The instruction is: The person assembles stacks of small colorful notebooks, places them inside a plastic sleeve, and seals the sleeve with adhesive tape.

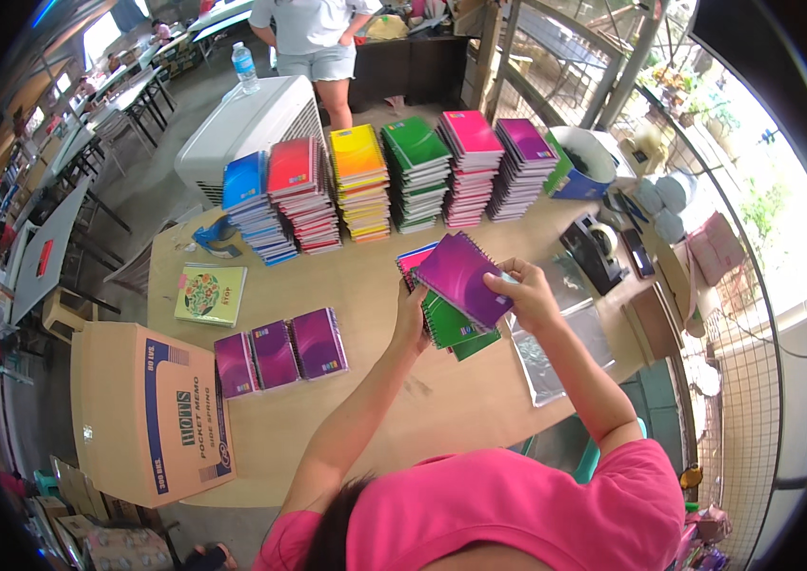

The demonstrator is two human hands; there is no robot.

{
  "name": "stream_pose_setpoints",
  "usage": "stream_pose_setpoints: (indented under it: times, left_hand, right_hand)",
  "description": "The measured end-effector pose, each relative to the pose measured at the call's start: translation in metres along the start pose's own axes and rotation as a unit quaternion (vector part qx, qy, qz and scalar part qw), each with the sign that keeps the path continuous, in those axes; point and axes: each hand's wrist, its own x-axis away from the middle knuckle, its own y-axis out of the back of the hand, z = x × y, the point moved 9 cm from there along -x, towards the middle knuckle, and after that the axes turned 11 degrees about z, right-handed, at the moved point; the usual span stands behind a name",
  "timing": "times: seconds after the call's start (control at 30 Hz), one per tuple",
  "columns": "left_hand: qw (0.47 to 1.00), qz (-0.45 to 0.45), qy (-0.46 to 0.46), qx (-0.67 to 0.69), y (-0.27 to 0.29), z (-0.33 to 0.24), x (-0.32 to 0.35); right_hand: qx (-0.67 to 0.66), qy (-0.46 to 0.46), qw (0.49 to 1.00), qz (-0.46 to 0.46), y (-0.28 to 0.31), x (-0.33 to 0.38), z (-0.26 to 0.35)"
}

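1. So, containers first: cardboard box (151, 409) sits at the table's left corner, lying on its side with a printed white-and-blue face up; contents not visible. Blue-and-white carton (582, 164) stands at the far right end of the notebook row, top open, inside mostly dark (can't tell what it holds).
2. Left hand (413, 319) grips a fanned handful of small spiral notebooks (451, 324) from below: green, pink and blue covers showing. Right hand (522, 290) pinches the purple notebook (460, 278) on top of that handful, fingers closed on its right edge. All held above the table's (365, 285) middle, off the surface.
3. Around: six tall stacks (389, 181) along the far edge, blue, red, yellow, green, pink, purple. Three purple notebooks (279, 354) lie side by side at left, near the box. Round-patterned green notebook (210, 293) lies flat behind them.
4. Clear plastic sleeves (565, 343) lie right of the hands, glossy. Black tape dispenser (594, 249) just beyond.
5. Another person (318, 43) stands behind the stacks beside a white ribbed appliance (246, 128) with a water bottle (245, 67) on top.
6. Table is pale plywood; notebooks are wire-bound with glossy gradient covers.
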Motion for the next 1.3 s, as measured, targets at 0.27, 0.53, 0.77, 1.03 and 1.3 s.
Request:
stream_pose_setpoints:
  times: [0.27,0.53,0.77,1.03,1.3]
  left_hand:
    - [0.993,0.077,-0.035,-0.077,-0.060,0.072,0.042]
    - [0.447,0.502,-0.263,-0.692,-0.267,0.164,0.096]
    - [0.928,0.078,-0.117,-0.345,-0.164,0.219,-0.023]
    - [0.909,-0.002,-0.195,-0.369,-0.123,0.254,-0.071]
    - [0.897,-0.003,-0.213,-0.386,-0.112,0.263,-0.061]
  right_hand:
    - [0.319,0.099,0.935,-0.119,0.056,0.091,-0.036]
    - [-0.324,-0.318,0.860,0.234,0.167,0.154,-0.099]
    - [-0.002,0.099,0.987,0.130,0.278,0.059,-0.060]
    - [0.109,0.217,0.963,0.115,0.269,0.014,-0.115]
    - [0.050,0.282,0.957,0.040,0.266,0.016,-0.112]
